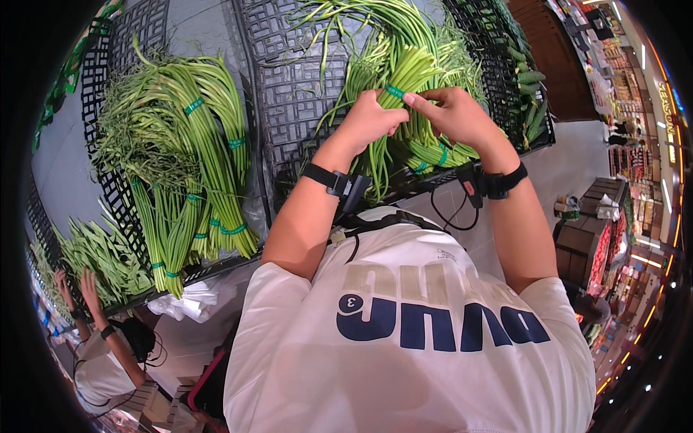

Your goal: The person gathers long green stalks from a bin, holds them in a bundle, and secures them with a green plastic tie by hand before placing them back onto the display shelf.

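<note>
Above the crate's front edge, my left hand (373, 123) grips a bunch of garlic scapes (414, 66) bound by a green printed tape (394, 91). My right hand (455, 111) touches the same tape with its thumb and fingertips at the bunch's right side. The scapes' thin ends hang below my left hand. Behind and under the hands lie more green scapes (400, 24), some loose. Several banded bunches (441, 154) rest at the crate's front, partly covered by my right hand and wrist.
A black plastic crate (300, 89) holds the scapes. Left of it lies a large pile of banded scapes (208, 135), then leafy greens (103, 260). White plastic bags (189, 300) hang at the front edge. Cucumbers (533, 97) fill the right side. Another person's hands (81, 292) are at far left.
</note>
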A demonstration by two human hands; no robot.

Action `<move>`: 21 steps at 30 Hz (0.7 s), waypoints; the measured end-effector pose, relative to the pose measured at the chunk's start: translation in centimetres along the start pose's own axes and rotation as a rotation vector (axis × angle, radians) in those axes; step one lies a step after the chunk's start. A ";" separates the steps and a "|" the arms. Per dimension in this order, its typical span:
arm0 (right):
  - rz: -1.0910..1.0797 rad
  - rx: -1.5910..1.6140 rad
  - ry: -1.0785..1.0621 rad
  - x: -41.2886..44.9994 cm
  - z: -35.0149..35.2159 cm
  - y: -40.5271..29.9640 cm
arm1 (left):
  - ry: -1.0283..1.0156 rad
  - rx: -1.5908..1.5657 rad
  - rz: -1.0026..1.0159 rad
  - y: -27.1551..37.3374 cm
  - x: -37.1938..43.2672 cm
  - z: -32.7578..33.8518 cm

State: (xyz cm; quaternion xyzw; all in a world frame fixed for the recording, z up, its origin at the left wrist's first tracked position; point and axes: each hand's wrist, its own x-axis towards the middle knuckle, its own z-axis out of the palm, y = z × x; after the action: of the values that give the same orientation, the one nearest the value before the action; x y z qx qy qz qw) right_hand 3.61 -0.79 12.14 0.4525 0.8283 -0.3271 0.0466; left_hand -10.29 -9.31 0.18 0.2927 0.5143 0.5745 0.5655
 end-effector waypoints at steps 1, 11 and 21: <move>0.006 0.010 0.005 -0.1 -0.1 0.1 | -0.060 -0.009 0.018 0.0 -0.1 -0.1; -0.036 0.137 -0.092 -3.0 -0.1 -1.1 | -0.346 -0.239 0.078 1.7 -4.1 -0.5; -0.318 -0.247 0.028 -2.5 1.2 -0.2 | -0.587 -0.365 -0.107 1.4 -4.7 -1.1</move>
State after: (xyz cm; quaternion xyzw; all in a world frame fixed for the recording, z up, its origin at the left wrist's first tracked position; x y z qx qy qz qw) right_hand 4.65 -3.32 12.22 0.3113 0.9238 -0.2196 0.0379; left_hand -10.88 -13.84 2.28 0.3120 0.2330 0.5179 0.7617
